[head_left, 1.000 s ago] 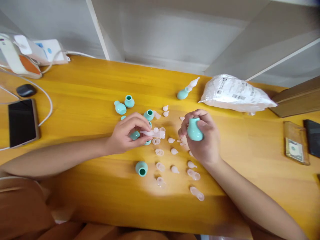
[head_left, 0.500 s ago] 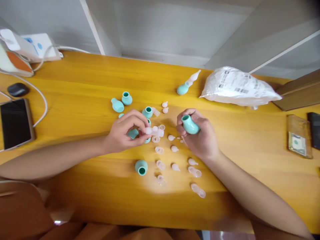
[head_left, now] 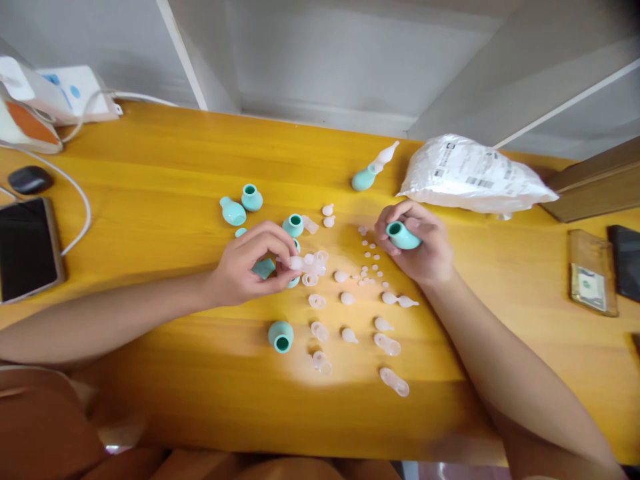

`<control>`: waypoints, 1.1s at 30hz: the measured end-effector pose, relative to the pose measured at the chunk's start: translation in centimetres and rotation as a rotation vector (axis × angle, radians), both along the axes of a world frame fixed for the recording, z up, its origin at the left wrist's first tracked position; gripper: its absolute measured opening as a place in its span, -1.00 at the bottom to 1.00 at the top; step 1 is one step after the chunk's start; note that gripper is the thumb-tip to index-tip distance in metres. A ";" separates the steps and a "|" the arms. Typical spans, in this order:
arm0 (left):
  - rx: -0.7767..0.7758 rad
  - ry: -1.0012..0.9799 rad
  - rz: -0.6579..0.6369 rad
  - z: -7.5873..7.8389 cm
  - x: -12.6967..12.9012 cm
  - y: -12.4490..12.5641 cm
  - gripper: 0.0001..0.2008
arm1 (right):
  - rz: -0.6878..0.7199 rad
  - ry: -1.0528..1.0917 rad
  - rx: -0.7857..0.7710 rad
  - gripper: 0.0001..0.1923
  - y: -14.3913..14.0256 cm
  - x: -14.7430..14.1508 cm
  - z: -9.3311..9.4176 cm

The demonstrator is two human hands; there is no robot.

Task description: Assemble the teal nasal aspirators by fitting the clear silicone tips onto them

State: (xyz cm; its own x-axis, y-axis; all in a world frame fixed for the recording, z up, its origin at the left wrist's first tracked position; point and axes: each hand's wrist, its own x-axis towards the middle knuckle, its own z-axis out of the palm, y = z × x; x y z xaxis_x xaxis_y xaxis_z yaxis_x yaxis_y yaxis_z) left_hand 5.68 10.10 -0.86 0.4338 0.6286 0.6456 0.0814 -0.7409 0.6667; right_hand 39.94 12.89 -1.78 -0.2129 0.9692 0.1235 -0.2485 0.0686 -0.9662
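My left hand (head_left: 265, 260) pinches a small translucent white plastic nozzle piece (head_left: 296, 263) between thumb and fingers, above other clear pieces. In my right hand (head_left: 423, 243) is a teal squeeze bulb (head_left: 403, 235), its open mouth tilted toward the left and up. Several like bulbs stand or lie around my left hand, among them an upright one (head_left: 251, 198) and one near the front (head_left: 281, 336). Translucent connectors (head_left: 320, 331) and pointed tips (head_left: 347, 298) are spread between the hands. Small round discs (head_left: 375, 268) lie left of my right wrist. Behind rests a bulb with a tip fitted (head_left: 364, 178).
A white plastic parcel bag (head_left: 477, 175) lies at the back right beside a cardboard box (head_left: 590, 183). A clear phone case (head_left: 594, 273) is on the right. A phone (head_left: 30, 247), a black mouse (head_left: 30, 179) and a white cable (head_left: 85, 193) occupy the left.
My right hand has moved right and slightly up with the teal bulb, uncovering the small discs and a joined pair of pieces. My left hand stays nearly in place.
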 end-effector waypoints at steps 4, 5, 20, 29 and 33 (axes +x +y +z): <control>0.015 0.029 -0.006 0.1 -0.1 0.1 -0.78 | -0.173 0.003 0.031 -0.66 -1.1 -2.1 -1.3; 0.022 0.037 -0.008 0.1 -0.1 0.1 -0.78 | -0.206 0.005 0.038 -0.67 -1.5 -2.5 -1.3; 0.001 0.026 -0.013 0.1 0.1 0.2 -0.79 | -0.054 -0.290 0.616 -0.61 -2.9 -2.9 -2.3; 0.037 0.048 -0.011 0.4 0.0 0.4 -0.81 | 0.020 -0.481 0.803 -0.27 -3.1 -2.4 -2.1; 0.048 0.052 0.002 0.2 -0.1 0.5 -0.83 | -0.002 -0.519 0.906 -0.22 -3.2 -2.6 -1.3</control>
